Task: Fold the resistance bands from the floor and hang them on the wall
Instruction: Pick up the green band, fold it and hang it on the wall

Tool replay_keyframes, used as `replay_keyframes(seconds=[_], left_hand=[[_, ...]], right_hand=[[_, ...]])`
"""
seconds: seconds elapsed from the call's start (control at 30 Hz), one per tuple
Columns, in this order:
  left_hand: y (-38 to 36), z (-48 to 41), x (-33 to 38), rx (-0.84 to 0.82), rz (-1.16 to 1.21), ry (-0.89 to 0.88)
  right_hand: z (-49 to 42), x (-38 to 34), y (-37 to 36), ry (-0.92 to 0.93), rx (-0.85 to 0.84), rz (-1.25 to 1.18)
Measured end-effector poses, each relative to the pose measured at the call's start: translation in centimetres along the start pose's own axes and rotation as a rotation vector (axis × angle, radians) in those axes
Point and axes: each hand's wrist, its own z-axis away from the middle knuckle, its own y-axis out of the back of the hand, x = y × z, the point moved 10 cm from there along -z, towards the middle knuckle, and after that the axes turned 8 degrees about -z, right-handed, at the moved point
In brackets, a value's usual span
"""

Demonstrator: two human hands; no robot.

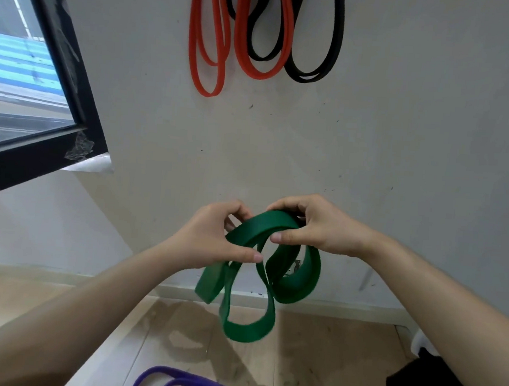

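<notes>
The green band (275,224), looped in folds, is pinched by the left hand (214,238) and right hand (314,227), fingers curled.

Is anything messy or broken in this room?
Yes: crumpled clear film peels off the black window frame, and a purple rubber resistance band lies loose on the wooden floor instead of hanging.
</notes>
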Motion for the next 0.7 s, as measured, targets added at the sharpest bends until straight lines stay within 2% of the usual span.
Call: replay_keyframes(seconds=[0.17, 0.3, 0.5, 0.7], left_hand=[[-0.4, -0.3, 0.9, -0.038, -0.014, -0.044], [-1.9, 0.0, 1.5, -0.086, 0.114, -0.022], [-1.9, 0.0, 2.4, 0.042, 0.301, 0.017], [1.2, -1.1, 6.5, 0.24, 0.303, -0.073]], right_hand=[[0.6, -1.2, 0.6, 0.055, 0.05, -0.021], [0.8, -1.5, 1.2, 0.093, 0.133, -0.14], [1.8, -2.3, 3.8, 0.136, 0.261, -0.285], [3.5, -4.8, 8.1, 0.194, 0.403, -0.285]])
